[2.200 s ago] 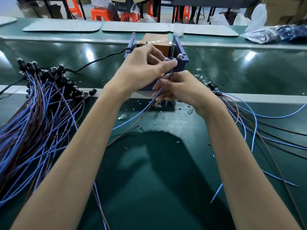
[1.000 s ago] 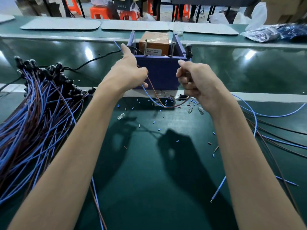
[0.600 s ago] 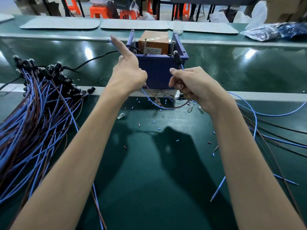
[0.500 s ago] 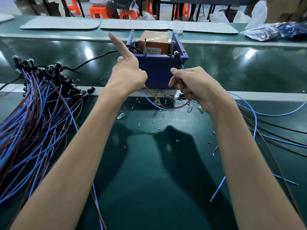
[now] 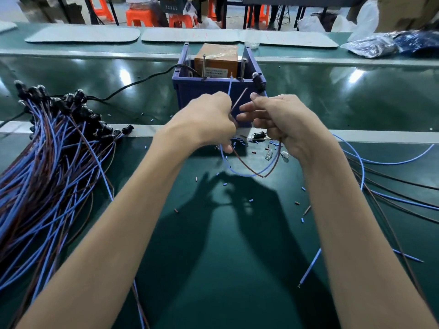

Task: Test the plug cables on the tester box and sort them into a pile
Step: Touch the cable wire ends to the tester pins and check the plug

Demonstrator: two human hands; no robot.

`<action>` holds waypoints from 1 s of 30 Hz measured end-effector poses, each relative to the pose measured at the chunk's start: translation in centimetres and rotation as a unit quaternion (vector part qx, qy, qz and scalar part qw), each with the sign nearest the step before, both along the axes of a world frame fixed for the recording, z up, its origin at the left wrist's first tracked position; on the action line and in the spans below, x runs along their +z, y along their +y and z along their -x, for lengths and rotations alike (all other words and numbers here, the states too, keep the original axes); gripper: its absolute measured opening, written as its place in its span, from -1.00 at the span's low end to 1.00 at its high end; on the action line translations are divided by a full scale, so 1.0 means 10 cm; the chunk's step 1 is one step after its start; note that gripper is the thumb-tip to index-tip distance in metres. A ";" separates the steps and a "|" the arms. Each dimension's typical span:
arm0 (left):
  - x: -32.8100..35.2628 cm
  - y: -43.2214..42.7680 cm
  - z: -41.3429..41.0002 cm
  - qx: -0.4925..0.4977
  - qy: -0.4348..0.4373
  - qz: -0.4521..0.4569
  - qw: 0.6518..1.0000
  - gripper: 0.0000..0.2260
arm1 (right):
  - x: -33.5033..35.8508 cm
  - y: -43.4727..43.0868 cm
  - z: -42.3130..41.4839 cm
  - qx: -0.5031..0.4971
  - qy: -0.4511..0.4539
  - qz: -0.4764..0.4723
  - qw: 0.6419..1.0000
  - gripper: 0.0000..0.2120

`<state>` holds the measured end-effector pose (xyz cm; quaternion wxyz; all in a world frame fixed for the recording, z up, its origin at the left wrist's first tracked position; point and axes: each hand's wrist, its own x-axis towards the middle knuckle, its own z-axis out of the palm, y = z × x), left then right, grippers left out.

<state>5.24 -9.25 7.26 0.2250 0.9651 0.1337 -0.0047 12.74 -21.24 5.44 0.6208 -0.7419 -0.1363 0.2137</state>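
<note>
I have one cable [image 5: 247, 173] strung between both hands in front of the tester box [image 5: 190, 98], its slack hanging in a loop just above the counter [image 5: 213, 269]. The left hand [image 5: 206, 122] is closed into a fist around the two bare-ended wires, so the blue end [image 5: 230, 87] and the brown end [image 5: 240, 97] stick up out of the top of the fist, apart from each other and aimed at the two upright metal pins [image 5: 203, 67] on the box. I judge that is why they are held splayed: one end for each pin. The right hand [image 5: 285, 119] has its lower fingers curled round the cable just below the black plug [image 5: 258, 82], which stands up by the box's right front corner where I can watch it, while the first two fingers reach loosely toward the brown end, not touching it as far as I can tell. Both forearms run in from the near edge and converge, wrists level, knuckles facing me. The sorted pile [image 5: 54, 157] lies fanned on the left, plugs toward the box; the loose cables [image 5: 394, 198] trail off to the right, near that hand. Neither wire end touches a pin yet, so the test on this cable looks not yet made.
</note>
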 end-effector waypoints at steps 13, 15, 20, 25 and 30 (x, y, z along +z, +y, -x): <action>-0.04 0.07 0.01 -0.052 0.048 0.168 0.983 -0.79 | 0.00 -0.01 0.01 0.002 -0.020 -0.045 0.999 -0.80; -0.04 0.09 0.00 -0.028 -0.004 0.193 0.981 -0.80 | 0.00 -0.01 0.01 0.002 -0.015 -0.048 0.999 -0.81; -0.04 0.15 0.00 0.022 -0.077 0.242 0.967 -0.87 | 0.01 -0.01 0.03 0.017 -0.001 -0.058 0.998 -0.81; -0.04 0.20 0.03 0.027 -0.080 0.261 0.962 -0.89 | 0.02 0.00 0.04 0.033 -0.005 -0.055 0.998 -0.84; -0.04 0.19 0.01 0.035 -0.067 0.267 0.961 -0.81 | 0.00 -0.02 0.04 0.056 -0.015 -0.056 0.997 -0.84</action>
